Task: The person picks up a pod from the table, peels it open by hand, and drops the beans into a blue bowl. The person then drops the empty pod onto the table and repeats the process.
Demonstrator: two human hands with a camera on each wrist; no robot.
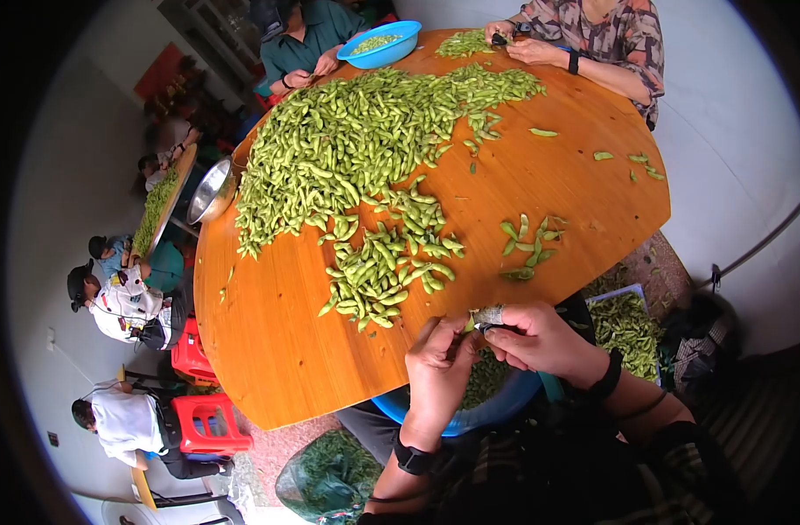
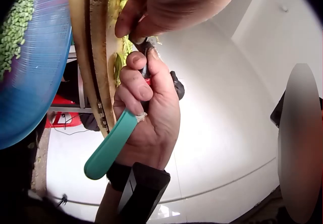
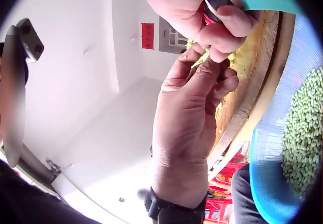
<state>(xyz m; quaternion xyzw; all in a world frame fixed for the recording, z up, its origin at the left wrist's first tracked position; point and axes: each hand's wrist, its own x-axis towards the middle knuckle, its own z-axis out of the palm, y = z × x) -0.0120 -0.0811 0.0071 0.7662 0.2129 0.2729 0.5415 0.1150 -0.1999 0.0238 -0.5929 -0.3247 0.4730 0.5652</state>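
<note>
My left hand pinches a green soybean pod between thumb and fingertips at the table's near edge. Curled around a tool with a flat teal handle, my right hand meets the left at the pod. Light wrapping covers one right finger in the head view. The tool's working end is mostly hidden by fingers, so I cannot tell its kind. Below both hands sits a blue basin holding shelled beans. A small heap of pods lies just beyond my hands.
A large pod pile covers the far left of the wooden table. Loose pods lie to the right. Two people work across from me beside another blue basin. A crate and a mesh bag stand below.
</note>
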